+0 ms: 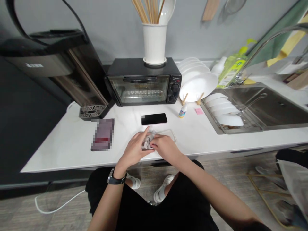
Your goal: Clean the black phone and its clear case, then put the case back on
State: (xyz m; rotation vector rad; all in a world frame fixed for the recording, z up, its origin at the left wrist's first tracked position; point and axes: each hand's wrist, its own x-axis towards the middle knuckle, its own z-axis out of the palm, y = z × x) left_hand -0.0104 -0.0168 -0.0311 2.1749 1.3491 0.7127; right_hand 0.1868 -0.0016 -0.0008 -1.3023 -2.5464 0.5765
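Both my hands meet on a crumpled grey cloth (147,141) at the front of the white counter (72,141). My left hand (134,149) lies over the cloth's left side with its fingers curled around it and the index finger stretched forward. My right hand (166,148) pinches the cloth from the right. Under and beyond the cloth lies a clear phone case (168,133). A black phone (154,119) lies flat just behind them, untouched.
A black toaster oven (143,83) with a white utensil holder (154,43) stands at the back. A small bottle (182,110), a pink note (199,111), white plates (199,83), a sink (264,109) and a dark booklet (103,134) surround the spot.
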